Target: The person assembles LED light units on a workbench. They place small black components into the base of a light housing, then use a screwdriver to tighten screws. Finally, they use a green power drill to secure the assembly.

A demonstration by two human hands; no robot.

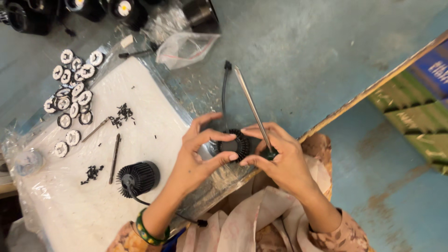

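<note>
My left hand [198, 156] and my right hand [280, 156] together hold a small black finned round housing [233, 145] over the table's front edge. A thin black cable [225, 91] runs up from it. A long metal screwdriver [252, 106] is tucked in my right hand, its shaft pointing up and away from me. A second black finned housing [137, 177] with a cable lies on the white sheet [93, 154] to the left of my left hand.
Several small round white-and-black discs [72, 88] lie in a cluster at the upper left. Tiny black screws [122, 113] and two thin tools [114, 156] lie on the sheet. A clear plastic bag [184, 46] sits farther back. A green-and-blue box [420, 102] is on the right.
</note>
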